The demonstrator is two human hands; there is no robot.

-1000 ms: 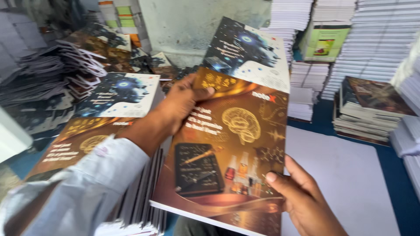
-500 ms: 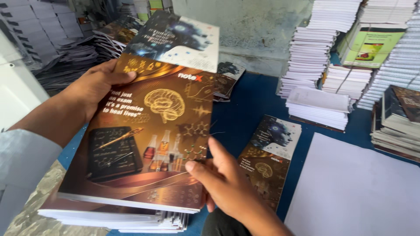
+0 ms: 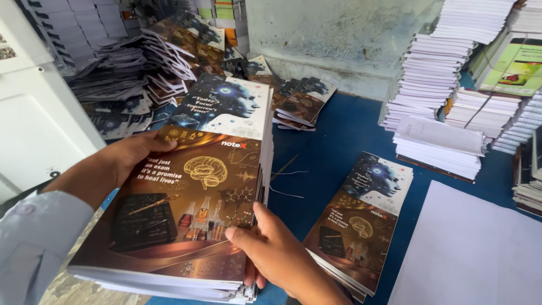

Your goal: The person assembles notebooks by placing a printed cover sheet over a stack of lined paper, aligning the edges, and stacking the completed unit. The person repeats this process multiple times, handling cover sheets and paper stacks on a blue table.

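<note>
A stack of glossy brown notebook covers (image 3: 192, 192), printed with a brain and a robot head, lies in front of me. My left hand (image 3: 121, 161) rests on the stack's left edge, thumb on the top sheet. My right hand (image 3: 271, 251) grips the stack's near right corner, thumb on top and fingers under the edge. A second, smaller stack of the same covers (image 3: 361, 220) lies on the blue table (image 3: 339, 135) just right of my right hand.
Large white sheets (image 3: 468, 254) lie at the near right. Tall stacks of white bound pages (image 3: 435, 62) stand at the back right, next to green-covered books (image 3: 511, 62). More covers (image 3: 299, 101) and fanned piles (image 3: 164, 56) fill the back left. A white cabinet (image 3: 34, 124) stands left.
The stack has come down from a raised, tilted hold and lies lower and flatter. My right hand slid along the near right corner. The view has swung left and down.
</note>
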